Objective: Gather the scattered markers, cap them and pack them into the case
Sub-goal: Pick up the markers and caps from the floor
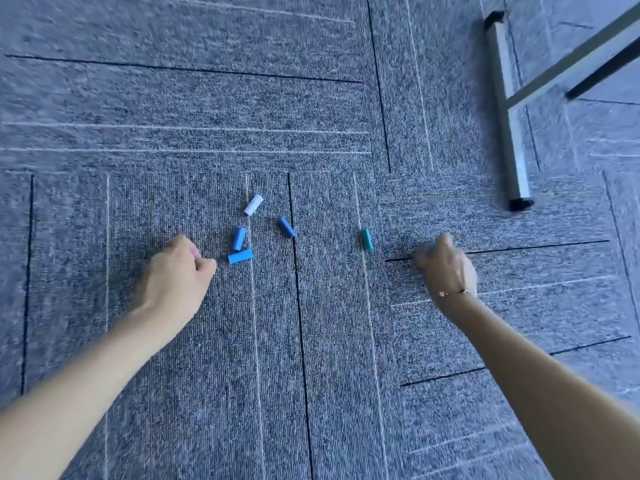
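Left hand curled at centre-left; grip contents indeterminate. Five loose caps lay mid-frame on the carpet: white, three blue, teal. Right hand curled likewise. No case visible; packing judged outstanding.

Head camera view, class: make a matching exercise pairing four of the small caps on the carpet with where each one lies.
Column one:
1. white cap
2. teal cap
3. light blue cap
4. dark blue cap

Column two:
A. closest to the left hand
B. farthest up the carpet, above the others
C. closest to the right hand
D. between the white cap and the teal cap, beside a dark carpet line

Pairs: 1-B, 2-C, 3-A, 4-D
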Demonstrator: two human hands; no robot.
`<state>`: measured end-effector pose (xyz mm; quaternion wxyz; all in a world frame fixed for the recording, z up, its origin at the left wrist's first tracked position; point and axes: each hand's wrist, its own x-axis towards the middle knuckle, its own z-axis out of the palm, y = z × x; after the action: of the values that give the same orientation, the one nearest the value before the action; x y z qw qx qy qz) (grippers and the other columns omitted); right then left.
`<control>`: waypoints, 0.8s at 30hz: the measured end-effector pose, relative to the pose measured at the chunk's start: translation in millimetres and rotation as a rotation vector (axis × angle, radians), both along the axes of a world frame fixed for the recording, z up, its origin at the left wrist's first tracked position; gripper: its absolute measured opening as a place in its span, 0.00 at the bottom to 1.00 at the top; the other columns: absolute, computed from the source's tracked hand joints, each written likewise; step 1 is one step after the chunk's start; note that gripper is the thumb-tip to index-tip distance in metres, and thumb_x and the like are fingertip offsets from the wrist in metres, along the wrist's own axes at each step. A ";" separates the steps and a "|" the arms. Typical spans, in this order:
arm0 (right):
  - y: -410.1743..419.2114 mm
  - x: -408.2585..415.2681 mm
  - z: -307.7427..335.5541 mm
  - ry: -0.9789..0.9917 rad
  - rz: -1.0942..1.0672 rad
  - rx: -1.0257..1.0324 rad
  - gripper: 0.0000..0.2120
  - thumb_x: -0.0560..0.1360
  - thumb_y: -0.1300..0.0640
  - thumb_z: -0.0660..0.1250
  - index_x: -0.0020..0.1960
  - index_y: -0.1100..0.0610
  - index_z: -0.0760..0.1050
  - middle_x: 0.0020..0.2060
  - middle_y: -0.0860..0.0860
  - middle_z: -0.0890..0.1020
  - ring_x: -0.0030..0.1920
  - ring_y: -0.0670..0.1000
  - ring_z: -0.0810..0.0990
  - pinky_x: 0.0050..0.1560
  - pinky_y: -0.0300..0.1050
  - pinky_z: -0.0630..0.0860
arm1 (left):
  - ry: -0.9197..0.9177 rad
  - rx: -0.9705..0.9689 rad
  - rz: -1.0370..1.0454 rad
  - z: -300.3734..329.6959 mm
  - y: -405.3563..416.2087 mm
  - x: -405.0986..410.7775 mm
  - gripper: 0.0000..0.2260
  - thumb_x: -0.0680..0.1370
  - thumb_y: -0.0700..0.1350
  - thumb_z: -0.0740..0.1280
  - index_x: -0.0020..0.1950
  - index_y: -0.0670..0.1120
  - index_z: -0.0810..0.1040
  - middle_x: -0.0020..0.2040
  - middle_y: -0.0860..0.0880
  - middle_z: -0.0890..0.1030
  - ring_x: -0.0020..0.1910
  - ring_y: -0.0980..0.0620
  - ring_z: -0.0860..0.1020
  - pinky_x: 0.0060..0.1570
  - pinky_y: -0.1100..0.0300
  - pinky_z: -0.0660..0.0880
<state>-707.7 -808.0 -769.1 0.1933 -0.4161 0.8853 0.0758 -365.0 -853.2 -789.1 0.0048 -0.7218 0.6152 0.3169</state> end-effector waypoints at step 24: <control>-32.7 77.3 -18.8 -0.024 0.440 0.084 0.19 0.77 0.71 0.58 0.67 0.66 0.63 0.60 0.62 0.70 0.52 0.54 0.79 0.49 0.47 0.81 | -0.263 -0.021 -0.479 1.9 4.3 -44.6 0.11 0.82 0.50 0.52 0.60 0.45 0.63 0.30 0.54 0.72 0.23 0.56 0.71 0.21 0.63 0.65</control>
<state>-630.3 -840.6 -787.9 0.1997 -0.5919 0.7668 0.1479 -409.6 -849.0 -787.2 0.1522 -0.5906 0.7658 0.2040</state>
